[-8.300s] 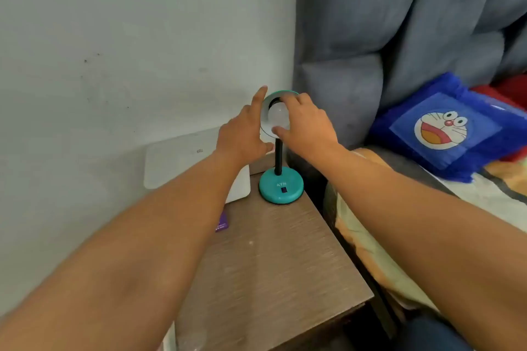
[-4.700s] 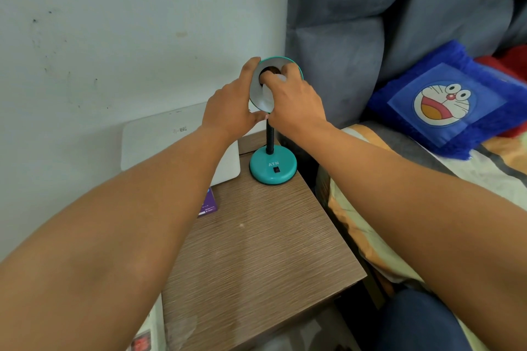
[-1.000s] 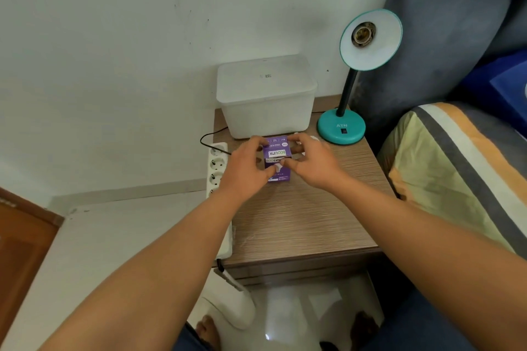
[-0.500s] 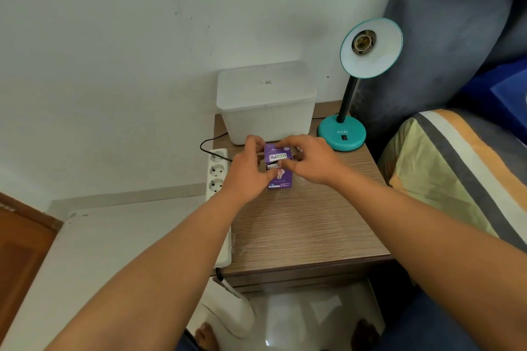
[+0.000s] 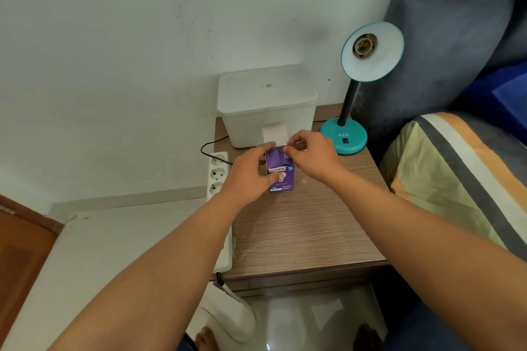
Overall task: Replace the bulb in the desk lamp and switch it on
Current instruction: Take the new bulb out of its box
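clear: table front [image 5: 308,236] | blocked: bin [image 5: 268,105], lamp [image 5: 343,139] behind

A scuffed white wall [image 5: 114,51] backs a wood-grain tabletop [image 5: 302,231], flanked by a grey padded headboard [image 5: 456,23], striped bedding [image 5: 456,174] and glossy tiled floor [image 5: 313,319].

The white lidded plastic storage box [image 5: 266,102] sits at the back left corner of the wood-grain bedside table [image 5: 302,225], against the wall. The teal gooseneck desk lamp [image 5: 346,138] stands at the back right corner, beside the box. The purple cardboard bulb carton [image 5: 281,177] stands before the box, between the left hand [image 5: 251,177] and right hand [image 5: 310,158]. The white power strip [image 5: 218,177] lies along the table's left edge.
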